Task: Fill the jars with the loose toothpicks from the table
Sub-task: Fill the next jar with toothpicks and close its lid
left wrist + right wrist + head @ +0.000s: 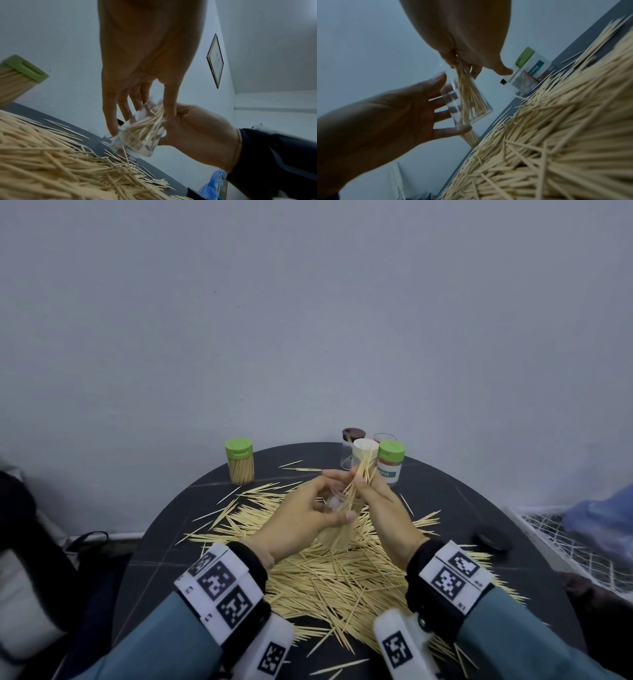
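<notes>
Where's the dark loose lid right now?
In the head view the dark lid lies flat on the black table near its right edge, beyond the toothpick pile, right of the right hand.

framed picture (215, 60) on wall, blue bag (211, 186) below.

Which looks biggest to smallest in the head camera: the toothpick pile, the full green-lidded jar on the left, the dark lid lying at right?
1. toothpick pile, by far
2. full green-lidded jar
3. dark lid

The lid lies nearer the camera yet looks smallest.
</notes>
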Tool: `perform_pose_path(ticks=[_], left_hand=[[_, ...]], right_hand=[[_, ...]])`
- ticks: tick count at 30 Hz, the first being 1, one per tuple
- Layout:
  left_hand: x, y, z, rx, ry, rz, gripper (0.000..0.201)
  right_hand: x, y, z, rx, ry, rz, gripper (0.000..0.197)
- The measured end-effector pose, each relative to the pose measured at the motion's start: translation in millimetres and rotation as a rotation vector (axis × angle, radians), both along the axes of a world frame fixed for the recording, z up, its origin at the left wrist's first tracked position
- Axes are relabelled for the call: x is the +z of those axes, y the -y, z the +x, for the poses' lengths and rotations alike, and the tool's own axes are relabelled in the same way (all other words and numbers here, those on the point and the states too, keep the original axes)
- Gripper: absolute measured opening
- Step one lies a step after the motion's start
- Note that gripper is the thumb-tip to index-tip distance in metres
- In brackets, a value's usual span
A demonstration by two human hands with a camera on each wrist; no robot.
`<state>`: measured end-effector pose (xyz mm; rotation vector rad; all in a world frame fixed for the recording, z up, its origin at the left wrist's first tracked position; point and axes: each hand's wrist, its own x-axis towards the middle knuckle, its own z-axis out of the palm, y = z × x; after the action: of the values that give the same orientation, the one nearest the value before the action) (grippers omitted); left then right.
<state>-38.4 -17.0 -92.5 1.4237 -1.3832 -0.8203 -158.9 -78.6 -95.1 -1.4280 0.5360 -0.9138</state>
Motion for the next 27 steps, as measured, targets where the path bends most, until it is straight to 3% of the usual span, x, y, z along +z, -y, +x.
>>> perform_pose_path(ticks=[7,11,13,15,22,27], left_hand=[[-1.9,-1.3,1.4,0.008,0.048,-0.022,0.042],[-1.7,-1.1,0.6,-0.001,0.069,-0.011,0.042],[-1.5,-0.9,0.3,0.007,0.063,-0.019,0.042],[-1.3,-0.4,0.8,0.025,0.046,-0.030,0.042],[-2.3,1.0,2.6,0.053,0.062,-0.003,0.039],[-2.9,1.4,3.6,0.055,0.075,0.000,0.043]], right_hand=[[-2.3,1.0,0.6,0.011,0.004,0.054,0.020],[-5.5,4.7,1.1,-0.021,0.022,0.047,0.033],[-6.9,5.1,1.5,-0.020,0.021,0.047,0.029],[-7.4,4.2,2.5,-0.027,-0.014,0.029,0.024],[-1.2,8.0,-3.3,-0.086,-0.160,-0.049,0.035],[-3.5,9.3,-3.4,-0.031,-0.174,-0.050,0.018]])
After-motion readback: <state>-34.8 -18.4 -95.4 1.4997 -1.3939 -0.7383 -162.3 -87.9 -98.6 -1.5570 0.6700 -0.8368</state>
